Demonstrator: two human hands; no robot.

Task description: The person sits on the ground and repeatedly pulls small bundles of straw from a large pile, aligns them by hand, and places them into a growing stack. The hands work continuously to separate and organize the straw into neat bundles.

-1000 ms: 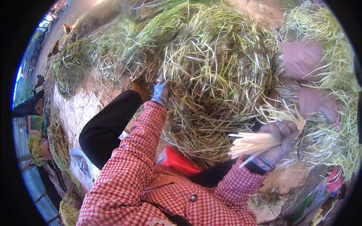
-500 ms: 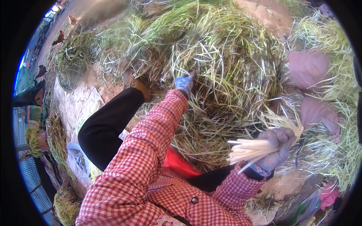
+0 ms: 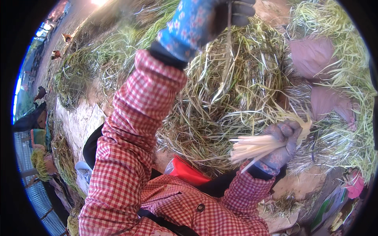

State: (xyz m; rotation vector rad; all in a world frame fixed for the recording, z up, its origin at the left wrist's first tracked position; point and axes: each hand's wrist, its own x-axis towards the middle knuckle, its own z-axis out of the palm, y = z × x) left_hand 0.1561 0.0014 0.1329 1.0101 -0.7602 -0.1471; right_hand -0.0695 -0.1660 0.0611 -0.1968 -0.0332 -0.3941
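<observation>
My left hand, in a blue flowered glove with a dark grey palm, is raised high at the top of the view, partly cut off by the edge. Its fingers are bent round a thin stalk that hangs down over the heap. Lower right, my right hand, in a matching soiled glove, is closed round a bunch of pale stalks. Their thick white ends point left, and the yellowish leafy ends stick out on the right. Between and beyond my hands lies a big tangled heap of green and straw-coloured stalks.
Mauve cloths lie on more pale green stalks at the right. A red bag rests by my lap. Several chickens are at the far left, near a blue mesh. A pink cloth lies lower right.
My left hand has come up from the heap toward the top of the view, drawing a thin stalk with it. My right hand keeps its bunch, shifted slightly left and up.
</observation>
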